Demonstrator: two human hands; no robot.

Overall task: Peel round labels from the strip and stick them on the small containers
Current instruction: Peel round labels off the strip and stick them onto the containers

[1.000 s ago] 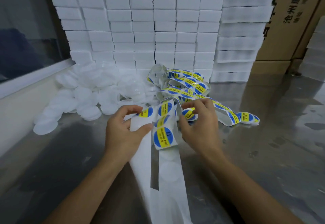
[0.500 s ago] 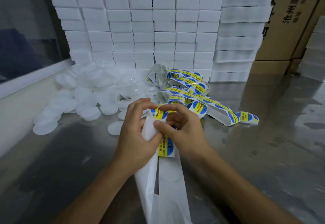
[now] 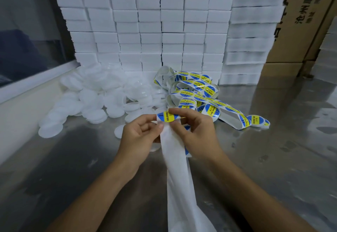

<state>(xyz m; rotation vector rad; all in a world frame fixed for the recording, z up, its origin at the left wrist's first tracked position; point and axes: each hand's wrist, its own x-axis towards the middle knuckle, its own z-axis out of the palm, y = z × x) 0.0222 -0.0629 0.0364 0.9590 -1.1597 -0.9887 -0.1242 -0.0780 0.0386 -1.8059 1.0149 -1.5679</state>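
Round blue-and-yellow paper label (image 3: 167, 117) sits at the bend of the white backing strip (image 3: 177, 158), held up above the shiny metal counter (image 3: 273, 158) between both hands. Its yellow band of print runs left to right across the view, so the lettering lies nearly level, with the blue halves above and below and the face turned toward the camera.

Left hand (image 3: 139, 137) pinches the strip just under the label, thumb and forefinger closed on the paper. Right hand (image 3: 194, 131) grips the label's right edge with curled fingertips, the other fingers folded behind the strip. Whether the edge has already lifted off the backing cannot be told.

The step in hand looks like the peel itself: the strip is folded over so the label's edge can stand free. The spent backing hangs long and limp straight down toward the person, its long axis running from the hands to the bottom of the view. The unused, coiled part of the strip (image 3: 200, 93) lies tangled on the counter just behind the hands.

Next, I judge, the label must come fully away without creasing, then go onto one of the small round white plastic containers (image 3: 94, 95) heaped to the left, well apart from the hands; one hand would need to let go of the strip to fetch one.
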